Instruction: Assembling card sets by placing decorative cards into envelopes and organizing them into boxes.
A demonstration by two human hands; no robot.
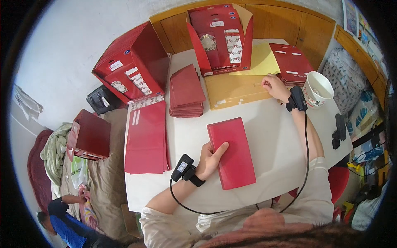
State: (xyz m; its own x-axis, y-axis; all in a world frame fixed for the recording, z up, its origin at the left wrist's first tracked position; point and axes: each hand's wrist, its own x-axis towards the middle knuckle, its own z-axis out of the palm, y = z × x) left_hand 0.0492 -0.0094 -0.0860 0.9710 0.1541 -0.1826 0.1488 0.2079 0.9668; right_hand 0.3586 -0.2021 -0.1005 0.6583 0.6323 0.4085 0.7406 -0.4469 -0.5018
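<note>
Smooth, oblong red card (237, 167), gripped by the left hand (210, 162).
The right hand (276, 87) curls over flat tan paper (231, 91); whether it pinches anything, I can't tell.

Bare table (277, 144) right of red packet (240, 165), cup (315, 100) standing beyond
</note>
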